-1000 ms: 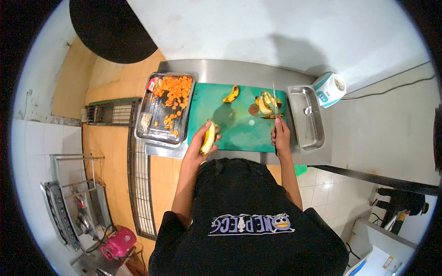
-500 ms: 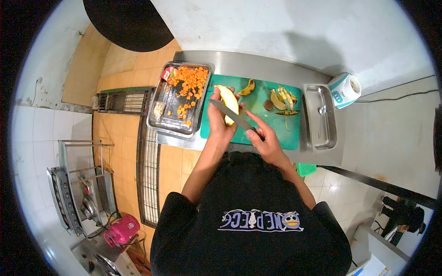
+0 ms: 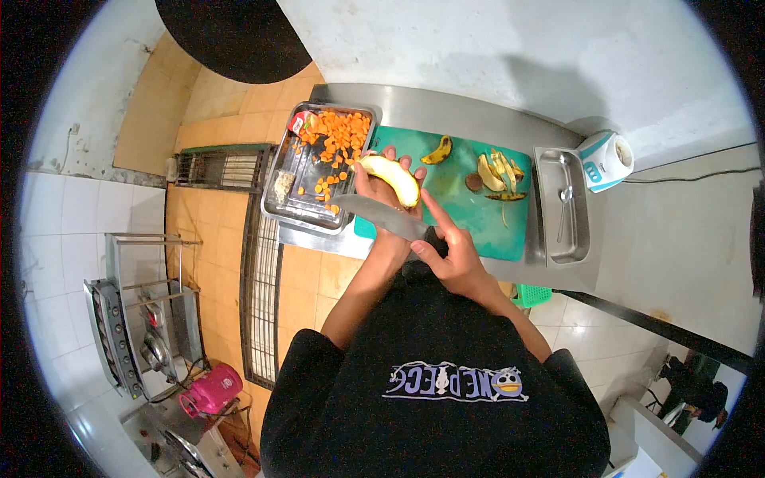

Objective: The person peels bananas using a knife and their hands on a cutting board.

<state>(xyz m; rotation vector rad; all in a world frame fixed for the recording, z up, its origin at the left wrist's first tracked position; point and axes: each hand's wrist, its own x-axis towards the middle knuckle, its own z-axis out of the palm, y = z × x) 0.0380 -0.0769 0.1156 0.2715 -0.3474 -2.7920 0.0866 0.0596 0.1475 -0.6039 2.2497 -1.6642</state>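
Note:
My left hand (image 3: 370, 186) is closed round a pale yellow banana (image 3: 396, 178), which seems at least partly peeled, above the left part of a green cutting board (image 3: 478, 231). In my right hand (image 3: 456, 259) is a kitchen knife (image 3: 381, 213), its handle mostly hidden by the fingers. The broad blade points left and passes below the banana, in front of my left palm; I cannot tell whether they touch. On the board lie a dark-spotted yellow banana piece (image 3: 437, 150), several banana peels (image 3: 496, 170) and a small round brown thing (image 3: 473, 182).
Left of the board, a metal tray (image 3: 296, 209) holds orange carrot pieces (image 3: 339, 131), a red packet (image 3: 300, 121) and a whitish heap (image 3: 283, 185). To the right are a steel pan (image 3: 574, 237) with a spoon (image 3: 563, 209) and a white-and-blue appliance (image 3: 610, 161). A person (image 3: 693, 389) is at lower right.
The knife has swung lower and farther left, away from the banana's face. My left hand has turned, showing more of the banana's pale side. The whole view has shifted slightly.

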